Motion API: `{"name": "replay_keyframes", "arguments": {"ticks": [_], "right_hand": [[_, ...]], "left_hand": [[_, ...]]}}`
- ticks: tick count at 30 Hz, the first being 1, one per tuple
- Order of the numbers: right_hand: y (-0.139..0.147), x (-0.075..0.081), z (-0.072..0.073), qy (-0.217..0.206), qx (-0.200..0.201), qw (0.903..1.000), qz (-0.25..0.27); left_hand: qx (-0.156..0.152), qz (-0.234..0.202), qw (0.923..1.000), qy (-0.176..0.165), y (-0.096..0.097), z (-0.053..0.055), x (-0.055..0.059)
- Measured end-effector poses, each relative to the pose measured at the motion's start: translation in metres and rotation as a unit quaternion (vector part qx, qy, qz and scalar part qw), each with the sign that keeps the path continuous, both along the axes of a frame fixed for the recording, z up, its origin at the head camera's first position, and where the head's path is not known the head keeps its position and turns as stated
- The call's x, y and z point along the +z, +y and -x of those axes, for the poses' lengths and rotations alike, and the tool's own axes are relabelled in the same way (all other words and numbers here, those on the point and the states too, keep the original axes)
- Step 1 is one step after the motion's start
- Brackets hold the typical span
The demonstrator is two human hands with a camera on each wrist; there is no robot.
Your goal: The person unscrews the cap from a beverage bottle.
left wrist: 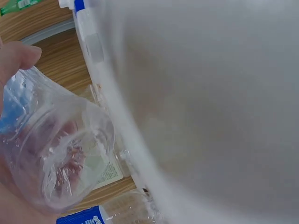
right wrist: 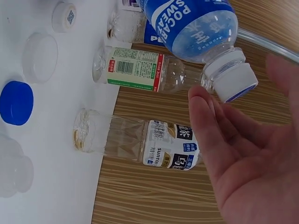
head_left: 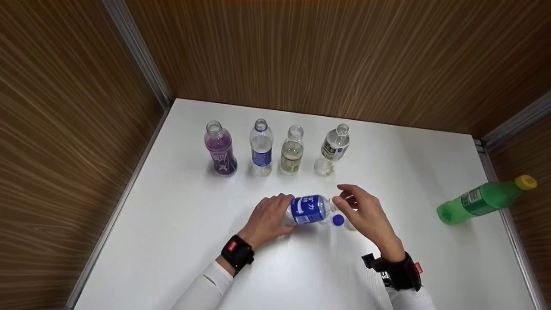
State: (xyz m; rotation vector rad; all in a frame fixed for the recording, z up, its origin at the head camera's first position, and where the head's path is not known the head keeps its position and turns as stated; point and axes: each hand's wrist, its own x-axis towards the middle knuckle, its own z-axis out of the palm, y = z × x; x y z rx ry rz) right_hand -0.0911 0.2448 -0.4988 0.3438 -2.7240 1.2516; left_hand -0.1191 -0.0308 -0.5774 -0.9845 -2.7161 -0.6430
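Note:
My left hand [head_left: 267, 218] grips a clear plastic bottle [head_left: 306, 209] with a blue Pocari Sweat label around its lower part. The bottle lies tilted over the table, its neck pointing right. A white cap [right wrist: 235, 82] sits on its mouth. My right hand [head_left: 366, 214] is beside that cap, with thumb and fingers spread apart around it; whether a fingertip touches it I cannot tell. In the left wrist view, the clear bottle base [left wrist: 70, 163] shows under my left thumb [left wrist: 21, 56]. Below the bottle neck, a blue cap [head_left: 338, 220] lies on the table.
Several uncapped bottles stand in a row behind: a purple one [head_left: 221, 153], a blue-labelled one [head_left: 261, 150], a green-labelled one [head_left: 292, 153] and a white-labelled one [head_left: 333, 148]. A green bottle [head_left: 482, 200] with yellow cap stands right. White caps [right wrist: 64, 17] lie near the blue one.

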Motion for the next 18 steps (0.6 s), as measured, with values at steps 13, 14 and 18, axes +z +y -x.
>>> {"name": "replay_keyframes", "arguments": {"ticks": [13, 14, 18], "right_hand": [[-0.0002, -0.0027, 0.0014, -0.014, -0.017, 0.9993, -0.031], [-0.0001, -0.0027, 0.0015, -0.008, -0.014, 0.9994, -0.030], [0.0010, -0.0027, 0.0012, 0.007, 0.007, 0.9999, -0.014]], "left_hand": [[0.023, 0.009, 0.9995, 0.020, -0.0016, 0.0000, -0.0022], [0.023, 0.008, 0.9996, 0.016, -0.0016, -0.0001, -0.0021], [0.022, 0.000, 0.9997, -0.009, -0.0013, -0.0006, -0.0014]]}}
